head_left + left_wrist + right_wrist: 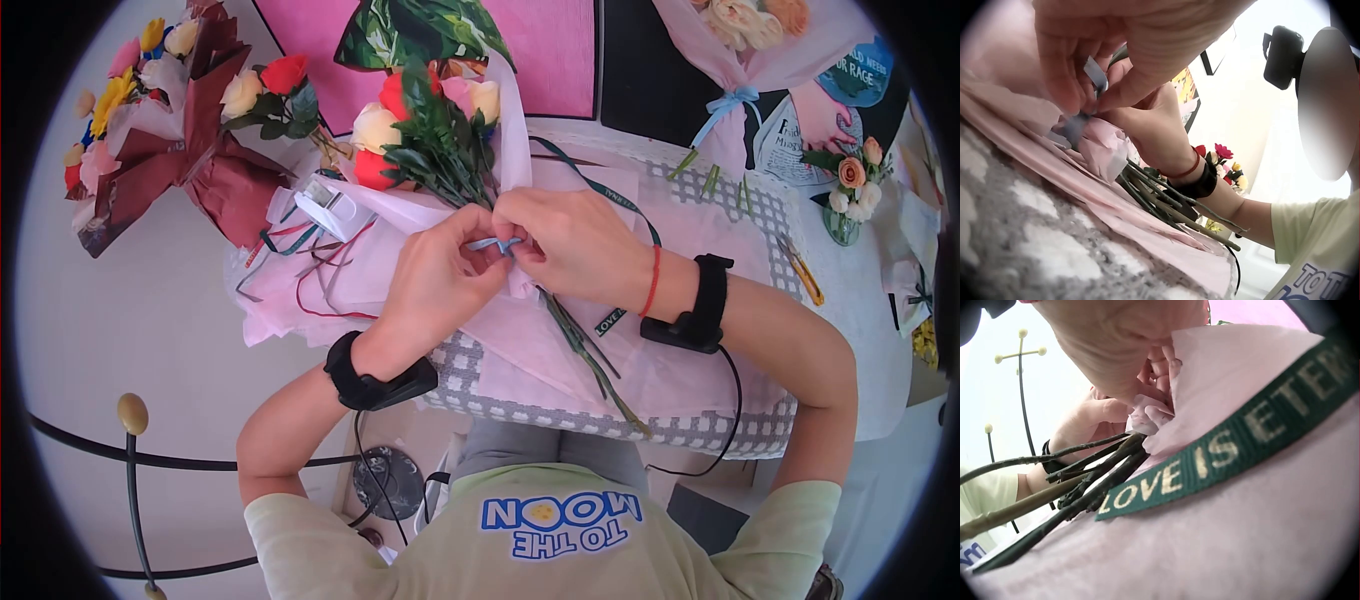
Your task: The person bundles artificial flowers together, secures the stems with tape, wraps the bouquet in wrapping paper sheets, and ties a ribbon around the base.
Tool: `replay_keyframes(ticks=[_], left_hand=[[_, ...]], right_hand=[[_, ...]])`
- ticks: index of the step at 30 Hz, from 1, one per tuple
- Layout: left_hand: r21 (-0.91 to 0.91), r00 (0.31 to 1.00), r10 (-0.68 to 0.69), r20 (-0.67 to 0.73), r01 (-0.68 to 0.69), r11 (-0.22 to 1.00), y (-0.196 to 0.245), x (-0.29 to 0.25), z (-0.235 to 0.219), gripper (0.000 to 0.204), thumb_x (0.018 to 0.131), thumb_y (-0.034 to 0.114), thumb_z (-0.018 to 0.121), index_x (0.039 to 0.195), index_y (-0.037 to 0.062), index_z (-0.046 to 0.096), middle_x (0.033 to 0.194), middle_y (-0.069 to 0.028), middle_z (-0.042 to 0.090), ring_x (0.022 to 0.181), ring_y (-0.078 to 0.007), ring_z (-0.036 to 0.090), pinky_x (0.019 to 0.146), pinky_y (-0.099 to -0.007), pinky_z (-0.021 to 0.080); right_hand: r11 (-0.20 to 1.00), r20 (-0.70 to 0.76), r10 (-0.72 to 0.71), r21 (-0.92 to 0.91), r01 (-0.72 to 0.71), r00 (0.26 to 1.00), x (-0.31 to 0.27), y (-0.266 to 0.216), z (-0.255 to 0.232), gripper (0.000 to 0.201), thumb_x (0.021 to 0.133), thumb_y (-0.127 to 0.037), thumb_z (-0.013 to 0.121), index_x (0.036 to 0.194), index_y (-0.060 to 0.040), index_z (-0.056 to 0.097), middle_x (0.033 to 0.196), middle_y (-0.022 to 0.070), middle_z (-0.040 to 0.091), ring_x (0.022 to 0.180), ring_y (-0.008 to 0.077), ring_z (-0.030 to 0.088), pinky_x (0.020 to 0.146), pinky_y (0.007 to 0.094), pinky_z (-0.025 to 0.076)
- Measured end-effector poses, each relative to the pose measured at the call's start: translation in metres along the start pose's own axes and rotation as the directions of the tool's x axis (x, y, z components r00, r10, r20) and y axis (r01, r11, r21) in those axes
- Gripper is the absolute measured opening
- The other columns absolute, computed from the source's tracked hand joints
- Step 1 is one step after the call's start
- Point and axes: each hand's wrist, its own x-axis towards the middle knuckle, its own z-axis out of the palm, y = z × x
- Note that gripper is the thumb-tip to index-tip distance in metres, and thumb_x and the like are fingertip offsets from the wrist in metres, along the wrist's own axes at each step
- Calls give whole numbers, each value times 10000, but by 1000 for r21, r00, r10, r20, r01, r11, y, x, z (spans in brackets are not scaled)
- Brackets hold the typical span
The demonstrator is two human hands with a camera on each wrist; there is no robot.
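A bouquet of red and cream roses (376,130) with green leaves lies on the table in pink wrapping paper (520,365). Its bare stems (585,350) stick out toward the person, below both hands. Around the gathered paper runs a light blue ribbon (497,243), with a small knot or loop between the hands. My left hand (440,280) pinches the ribbon between thumb and fingers; one ribbon end (1095,74) stands up there in the left wrist view. From the other side, my right hand (575,245) pinches the ribbon too, its fingertips partly hidden behind paper in the right wrist view.
A dark green lettered ribbon (1210,456) lies across the paper near the stems. To the left are a white plastic dispenser (335,210), loose red ribbon and a maroon-wrapped bouquet (190,170). At right lie a yellow cutter (803,275) and a glass of roses (842,226).
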Motion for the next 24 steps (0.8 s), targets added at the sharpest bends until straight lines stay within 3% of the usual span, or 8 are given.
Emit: replay_keyframes(ticks=[7, 9, 12, 16, 19, 21, 24], left_hand=[[32, 1000, 6, 9, -7, 999, 4, 0, -3, 198, 673, 10, 562, 870, 3, 542, 736, -78, 610, 581, -130, 553, 555, -250, 440], [42, 1000, -7, 25, 6, 999, 6, 0, -3, 143, 716, -10, 554, 856, 11, 535, 754, -19, 598, 642, -49, 510, 555, -190, 392], [101, 997, 74, -24, -72, 992, -3, 1, -1, 132, 707, -16, 556, 836, 7, 548, 728, -15, 599, 630, -65, 526, 564, -197, 403], [164, 996, 82, -33, -75, 984, -1, 1, -2, 128, 689, -25, 562, 814, 5, 560, 712, -18, 598, 623, -86, 540, 577, -206, 413], [229, 996, 84, -33, -74, 970, 1, -1, -3, 134, 669, -27, 575, 799, 4, 564, 705, -36, 596, 623, -102, 554, 577, -215, 420], [294, 995, 92, -49, -74, 953, 3, -2, -1, 133, 664, -27, 585, 792, 0, 563, 704, -50, 597, 624, -110, 555, 571, -223, 426], [324, 989, 139, -45, -117, 939, 3, -2, 0, 122, 663, -27, 589, 779, 3, 564, 728, -51, 600, 615, -119, 548, 562, -228, 432]], right_hand=[[999, 8, -1, -51, 1, 1000, -1, -5, -1, 168, 630, 9, 541, 768, -41, 459, 707, 87, 541, 641, 298, 558, 516, 394, 417], [1000, -7, 24, 1, -24, 1000, -2, -5, -2, 160, 642, 6, 540, 771, -48, 462, 716, 86, 551, 655, 297, 563, 518, 394, 415], [997, 24, 66, 40, -67, 998, -2, -5, -4, 162, 650, -4, 546, 780, -59, 466, 728, 88, 561, 664, 298, 564, 520, 395, 412], [993, 25, 77, 88, -79, 997, -5, -4, -4, 158, 649, -10, 550, 784, -62, 488, 715, 96, 572, 673, 297, 571, 537, 378, 424], [963, 71, 163, 207, -174, 984, -5, 0, -9, 125, 669, -19, 551, 791, -36, 530, 675, 96, 589, 622, 241, 591, 539, 329, 439], [818, 230, 323, 420, -393, 918, -5, 5, -12, 92, 719, -13, 567, 811, -11, 571, 708, 30, 577, 585, 86, 532, 552, 223, 431], [766, 266, 356, 466, -443, 896, -3, 10, -10, 91, 742, -16, 552, 817, 7, 599, 697, 17, 575, 597, 69, 511, 550, 219, 422]])
